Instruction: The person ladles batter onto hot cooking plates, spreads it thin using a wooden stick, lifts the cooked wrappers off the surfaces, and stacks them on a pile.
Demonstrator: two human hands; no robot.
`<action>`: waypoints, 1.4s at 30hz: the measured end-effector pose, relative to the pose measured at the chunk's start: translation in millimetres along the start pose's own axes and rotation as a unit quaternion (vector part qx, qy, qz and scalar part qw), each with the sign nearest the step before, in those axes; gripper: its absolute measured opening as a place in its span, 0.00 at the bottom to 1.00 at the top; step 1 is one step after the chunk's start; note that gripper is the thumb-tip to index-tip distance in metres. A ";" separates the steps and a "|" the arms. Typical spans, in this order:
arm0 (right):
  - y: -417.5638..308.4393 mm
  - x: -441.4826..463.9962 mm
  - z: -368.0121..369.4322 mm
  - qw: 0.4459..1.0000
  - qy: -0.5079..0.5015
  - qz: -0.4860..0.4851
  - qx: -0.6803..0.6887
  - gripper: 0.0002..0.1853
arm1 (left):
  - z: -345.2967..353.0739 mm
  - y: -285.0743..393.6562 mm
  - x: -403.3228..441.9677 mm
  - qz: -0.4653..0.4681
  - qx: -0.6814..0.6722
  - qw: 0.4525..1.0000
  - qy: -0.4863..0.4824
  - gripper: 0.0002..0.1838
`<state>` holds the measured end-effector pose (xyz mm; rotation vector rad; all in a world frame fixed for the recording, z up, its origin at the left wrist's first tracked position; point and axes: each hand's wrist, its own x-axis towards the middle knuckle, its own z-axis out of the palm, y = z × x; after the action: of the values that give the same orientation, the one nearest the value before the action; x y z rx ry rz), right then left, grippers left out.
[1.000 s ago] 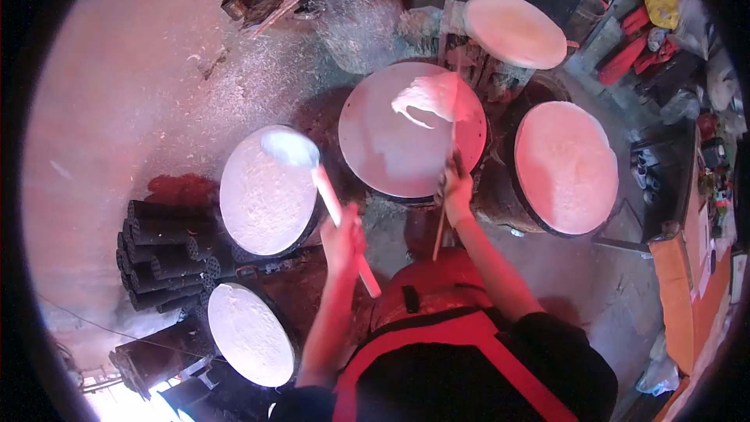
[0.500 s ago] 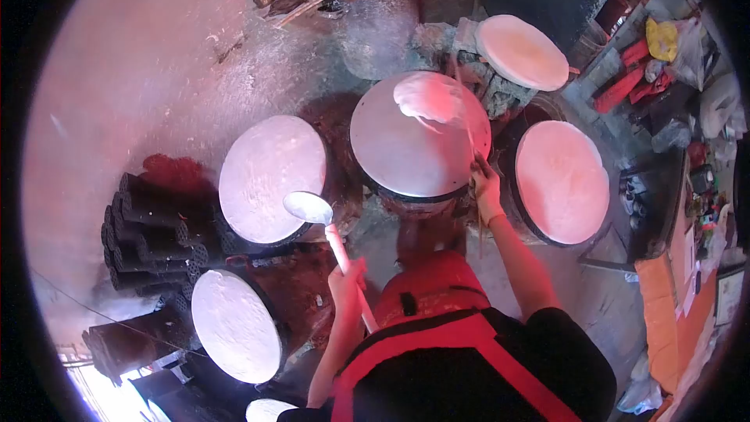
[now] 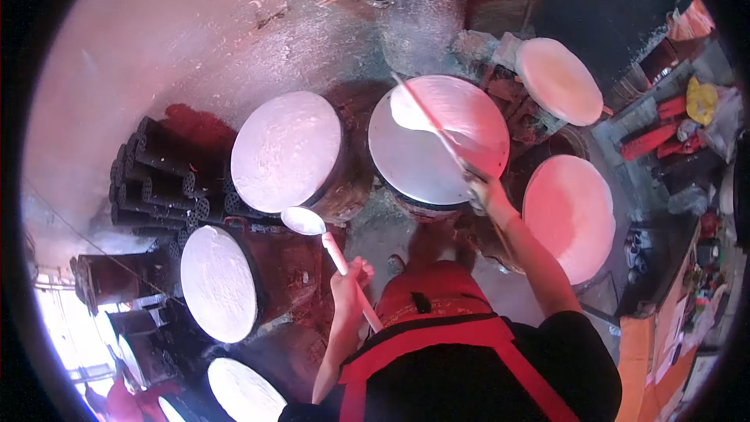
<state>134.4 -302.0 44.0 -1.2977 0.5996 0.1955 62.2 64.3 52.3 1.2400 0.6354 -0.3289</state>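
My left hand is wrapped round the pale handle of a ladle, whose bowl hangs beside the near edge of a batter-covered griddle. My right hand grips a long thin stick that slants up and left across the middle round griddle. White batter lies spread over the far part of that griddle, under the stick's far end. The griddle's nearer part shows bare grey metal.
Coated griddles stand at the right, far right, lower left and bottom. Black perforated cylinders are stacked at left. A person's red clothing shows at the lower left. An orange panel stands at lower right.
The stick has swung from the griddle's right side to a leftward slant, and the batter has spread wider. The view has shifted. My left hand still holds the ladle, its bowl lower than at first.
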 end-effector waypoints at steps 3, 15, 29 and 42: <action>28.8 40.3 -58.2 0.988 0.147 -0.022 0.030 0.16 | 8.9 -14.1 -14.2 -0.003 -0.026 0.999 0.023 0.10; -31.0 32.1 -72.3 0.977 -0.127 0.009 -0.172 0.16 | 41.1 -65.7 -31.9 -0.001 -0.137 0.984 0.111 0.10; -36.8 126.0 -168.6 0.934 -0.299 0.023 -0.195 0.17 | 69.6 -108.9 -115.6 -0.016 -0.085 0.968 0.234 0.08; -27.0 15.2 -236.2 0.943 -0.258 0.040 -0.206 0.21 | 77.5 -100.2 -130.6 -0.038 0.010 0.986 0.164 0.18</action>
<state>87.3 -534.8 24.9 -1.5459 0.1604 0.7358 -75.5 -53.4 69.2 1.3035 0.9665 -0.1958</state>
